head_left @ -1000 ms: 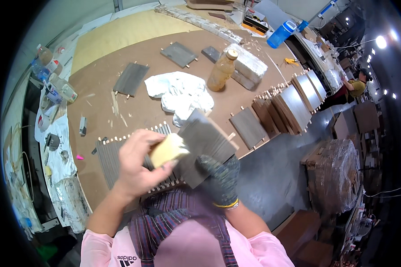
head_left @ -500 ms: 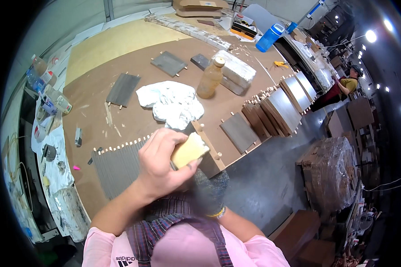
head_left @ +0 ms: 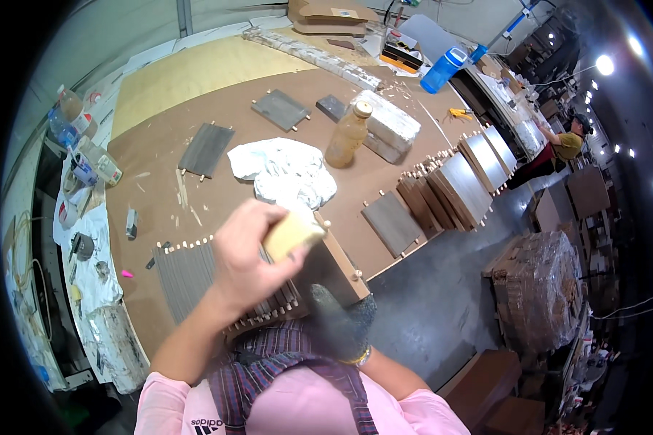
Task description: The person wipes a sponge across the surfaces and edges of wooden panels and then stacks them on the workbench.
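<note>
My left hand point(head_left: 247, 254) is bare, its fingers and thumb closed round a yellow sponge block point(head_left: 292, 233) just above a dark panel. That panel point(head_left: 319, 270) is tilted up near my body, its pale wooden edge facing away from me with round dowels standing out of it. My right hand point(head_left: 341, 319), in a grey work glove and blurred, grips the panel at its near end, thumb on the dark face. Beside my left forearm a tight row of grey boards point(head_left: 185, 279) with dowel ends lies on the table.
A crumpled white cloth point(head_left: 286, 174), a bottle of amber liquid point(head_left: 348, 134) and a whitish block point(head_left: 392, 130) lie ahead. Single panels point(head_left: 206, 150) are spread about. More panels are stacked point(head_left: 453, 188) along the table's right edge. A co-worker point(head_left: 566, 145) stands far right.
My left hand has moved a little left and toward me with the sponge block. The panel has shifted slightly nearer, showing more of its dark face, and the gloved right thumb now shows.
</note>
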`<state>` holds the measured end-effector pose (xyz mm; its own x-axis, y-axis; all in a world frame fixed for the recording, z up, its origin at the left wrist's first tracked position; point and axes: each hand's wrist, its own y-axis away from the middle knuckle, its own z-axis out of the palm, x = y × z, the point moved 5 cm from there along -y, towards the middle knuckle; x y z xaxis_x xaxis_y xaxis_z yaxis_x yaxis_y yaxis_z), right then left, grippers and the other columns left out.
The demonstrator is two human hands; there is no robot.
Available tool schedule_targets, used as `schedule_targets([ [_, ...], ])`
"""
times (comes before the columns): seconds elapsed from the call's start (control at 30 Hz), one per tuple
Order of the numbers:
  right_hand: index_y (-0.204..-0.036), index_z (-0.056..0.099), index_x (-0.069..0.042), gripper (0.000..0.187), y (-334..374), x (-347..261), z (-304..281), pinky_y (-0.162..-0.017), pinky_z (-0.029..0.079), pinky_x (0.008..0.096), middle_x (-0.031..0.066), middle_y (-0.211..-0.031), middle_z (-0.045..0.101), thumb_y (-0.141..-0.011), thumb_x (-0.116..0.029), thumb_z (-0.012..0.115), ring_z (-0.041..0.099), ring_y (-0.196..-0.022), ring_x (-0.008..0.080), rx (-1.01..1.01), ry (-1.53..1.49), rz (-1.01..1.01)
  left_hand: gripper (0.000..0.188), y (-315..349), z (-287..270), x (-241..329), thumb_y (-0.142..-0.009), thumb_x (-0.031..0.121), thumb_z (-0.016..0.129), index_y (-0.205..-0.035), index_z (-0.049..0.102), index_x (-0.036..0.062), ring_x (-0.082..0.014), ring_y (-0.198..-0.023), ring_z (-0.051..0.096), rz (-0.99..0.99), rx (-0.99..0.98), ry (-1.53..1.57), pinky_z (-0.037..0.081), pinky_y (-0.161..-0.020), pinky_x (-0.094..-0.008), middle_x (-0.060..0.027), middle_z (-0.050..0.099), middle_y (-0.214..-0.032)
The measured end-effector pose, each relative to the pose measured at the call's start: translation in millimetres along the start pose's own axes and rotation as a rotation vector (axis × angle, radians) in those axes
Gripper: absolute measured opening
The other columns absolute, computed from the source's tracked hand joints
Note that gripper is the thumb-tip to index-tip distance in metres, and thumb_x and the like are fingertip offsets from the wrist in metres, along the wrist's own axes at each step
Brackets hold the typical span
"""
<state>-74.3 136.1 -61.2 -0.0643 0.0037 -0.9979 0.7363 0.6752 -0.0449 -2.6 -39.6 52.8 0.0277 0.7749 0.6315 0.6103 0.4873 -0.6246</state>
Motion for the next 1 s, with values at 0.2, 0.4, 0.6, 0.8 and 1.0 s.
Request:
schedule_targets([
  [0.2, -0.125, 0.058, 0.008, 0.043, -12, -28, -26, -0.087, 0.055, 0.032, 0.0163, -0.115, 0.069, -0.085, 0.001, 0.073, 0.068, -0.101, 0.0205, 0.023, -0.03, 0.007, 0.028, 8, -13, -52, -0.084, 0.013, 0.072, -0.106, 0.061, -0.0014, -0.0142, -0.084, 0.064, -0.497, 0.014, 0.293, 0.051, -0.075, -0.0256, -0.0077, 0.066, -0.099],
  [0.4, -0.121, 0.064, -0.001, 0.037, -33, -28, -24, -0.094, 0.056, 0.0413, 0.0109, -0.116, 0.068, -0.085, -0.012, 0.066, 0.068, -0.104, 0.0264, 0.096, -0.74, 0.377, 0.045, 57, 10, -48, -0.094, 0.027, 0.064, -0.126, 0.055, -0.0027, -0.0173, -0.096, 0.068, -0.871, -0.045, 1.223, 0.061, -0.085, -0.0427, -0.0097, 0.067, -0.11],
  [0.6, -0.128, 0.058, -0.002, 0.034, -46, 13, 0, -0.092, 0.056, 0.0365, 0.0099, -0.122, 0.064, -0.095, -0.007, 0.06, 0.065, -0.107, 0.0212, 0.045, -0.863, 0.536, 0.047, 57, 22, -33, -0.092, 0.022, 0.066, -0.127, 0.053, -0.0069, -0.0186, -0.107, 0.067, -0.883, -0.022, 1.374, 0.052, -0.098, -0.0313, -0.0143, 0.066, -0.118],
  [0.8, -0.139, 0.051, -0.002, 0.042, -47, 43, 9, -0.095, 0.051, 0.0324, 0.0083, -0.125, 0.061, -0.106, -0.028, 0.049, 0.06, -0.112, 0.0159, -0.121, -0.259, 0.276, 0.042, 53, 25, -34, -0.093, 0.02, 0.064, -0.125, 0.053, -0.0056, -0.0197, -0.105, 0.067, -0.896, -0.007, 1.325, 0.056, -0.094, -0.0372, -0.0147, 0.066, -0.116],
  [1.0, -0.131, 0.055, -0.009, 0.055, -36, 31, 14, -0.076, 0.058, 0.0308, 0.0049, -0.107, 0.063, -0.102, -0.056, 0.046, 0.063, -0.088, 0.0128, -0.111, -0.854, 0.602, 0.043, 56, 56, -19, -0.094, 0.021, 0.062, -0.126, 0.052, -0.0056, -0.0222, -0.107, 0.066, -0.966, -0.19, 1.393, 0.06, -0.089, -0.0456, -0.0161, 0.064, -0.118],
])
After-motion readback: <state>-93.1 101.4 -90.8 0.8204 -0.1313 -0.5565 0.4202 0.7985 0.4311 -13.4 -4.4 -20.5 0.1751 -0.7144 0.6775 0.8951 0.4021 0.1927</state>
